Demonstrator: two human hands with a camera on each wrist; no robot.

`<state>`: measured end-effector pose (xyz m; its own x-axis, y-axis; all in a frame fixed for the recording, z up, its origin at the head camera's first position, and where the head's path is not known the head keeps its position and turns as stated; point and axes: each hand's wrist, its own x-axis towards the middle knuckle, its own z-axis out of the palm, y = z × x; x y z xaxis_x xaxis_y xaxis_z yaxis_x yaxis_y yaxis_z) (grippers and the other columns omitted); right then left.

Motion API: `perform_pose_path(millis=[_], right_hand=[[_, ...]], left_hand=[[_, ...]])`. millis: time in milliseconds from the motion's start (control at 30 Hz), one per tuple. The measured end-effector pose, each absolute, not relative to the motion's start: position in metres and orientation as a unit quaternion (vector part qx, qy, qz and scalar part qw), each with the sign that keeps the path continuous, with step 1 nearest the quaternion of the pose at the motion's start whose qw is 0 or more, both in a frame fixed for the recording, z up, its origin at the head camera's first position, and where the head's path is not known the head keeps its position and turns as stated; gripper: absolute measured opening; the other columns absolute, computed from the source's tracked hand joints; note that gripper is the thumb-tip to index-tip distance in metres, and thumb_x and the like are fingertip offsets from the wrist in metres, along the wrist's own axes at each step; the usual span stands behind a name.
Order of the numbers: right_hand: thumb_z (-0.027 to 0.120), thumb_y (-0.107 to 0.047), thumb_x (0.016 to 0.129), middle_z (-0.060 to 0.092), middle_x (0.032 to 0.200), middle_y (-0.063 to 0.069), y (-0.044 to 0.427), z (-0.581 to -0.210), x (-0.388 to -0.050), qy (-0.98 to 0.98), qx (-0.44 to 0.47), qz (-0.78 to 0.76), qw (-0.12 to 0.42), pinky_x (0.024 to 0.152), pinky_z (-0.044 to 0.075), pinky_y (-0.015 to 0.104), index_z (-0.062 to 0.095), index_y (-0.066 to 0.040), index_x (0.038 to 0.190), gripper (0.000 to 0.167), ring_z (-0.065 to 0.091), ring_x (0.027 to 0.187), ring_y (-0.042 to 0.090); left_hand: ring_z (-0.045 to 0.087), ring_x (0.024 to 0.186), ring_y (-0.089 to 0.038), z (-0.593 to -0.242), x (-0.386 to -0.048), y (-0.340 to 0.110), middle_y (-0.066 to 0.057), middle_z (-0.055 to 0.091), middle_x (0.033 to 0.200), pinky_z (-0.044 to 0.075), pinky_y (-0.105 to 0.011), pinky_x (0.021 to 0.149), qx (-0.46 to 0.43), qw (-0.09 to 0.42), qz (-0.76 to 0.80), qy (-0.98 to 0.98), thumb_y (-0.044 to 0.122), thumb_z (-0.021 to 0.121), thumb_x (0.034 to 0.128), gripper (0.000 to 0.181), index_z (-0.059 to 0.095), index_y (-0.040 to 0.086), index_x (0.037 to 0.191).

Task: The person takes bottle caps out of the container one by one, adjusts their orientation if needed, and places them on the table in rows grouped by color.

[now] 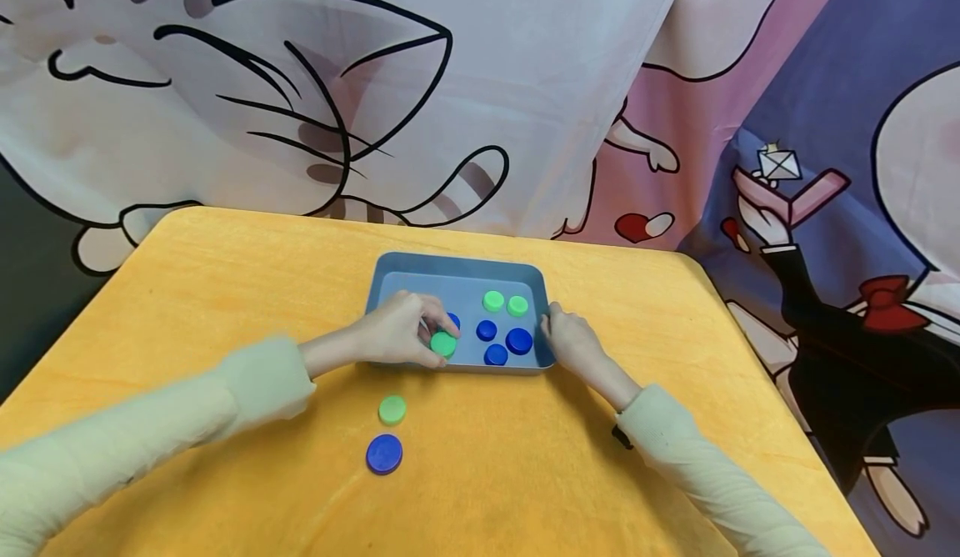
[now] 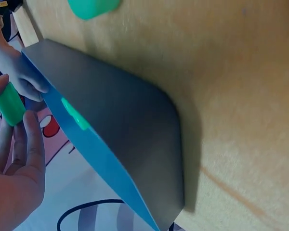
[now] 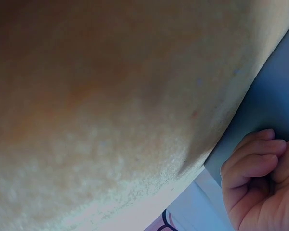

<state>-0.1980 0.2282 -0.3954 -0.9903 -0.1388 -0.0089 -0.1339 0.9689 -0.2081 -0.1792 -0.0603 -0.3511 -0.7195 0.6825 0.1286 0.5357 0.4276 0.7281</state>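
Note:
Above the near left part of a blue-grey tray [image 1: 457,265], my left hand [image 1: 396,329] pinches a green round cap [image 1: 443,344] between thumb and fingers. The left wrist view shows that cap [image 2: 10,105] edge-on, above the tray's rim. My right hand [image 1: 576,342] grips the tray's right edge; in the right wrist view its fingers [image 3: 253,166] curl beside the outer wall, and the thumb is hidden. Inside the tray lie two green caps [image 1: 492,301] and several blue caps [image 1: 518,341], one partly covered by my left hand.
On the yellow table [image 1: 247,290], in front of the tray, lie a loose green cap [image 1: 392,410] and, nearer me, a larger blue cap [image 1: 384,454]. A printed cartoon cloth [image 1: 555,82] hangs behind the table's far edge.

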Motion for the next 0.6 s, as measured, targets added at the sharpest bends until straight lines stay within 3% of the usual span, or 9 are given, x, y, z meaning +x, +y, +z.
perform_pose_path(millis=[600], right_hand=[[0.044, -0.018, 0.101, 0.052, 0.063, 0.012, 0.229, -0.395, -0.199, 0.992, -0.061, -0.108, 0.024, 0.046, 0.041, 0.031, 0.052, 0.004, 0.094, 0.024, 0.054, 0.053, 0.023]], left_hand=[[0.061, 0.072, -0.001, -0.364, -0.152, -0.066, 0.001, 0.065, 0.088, 0.055, -0.018, 0.064, 0.391, 0.120, 0.385, 0.827, 0.009, 0.084, 0.0703, 0.027, 0.074, 0.005, 0.095]])
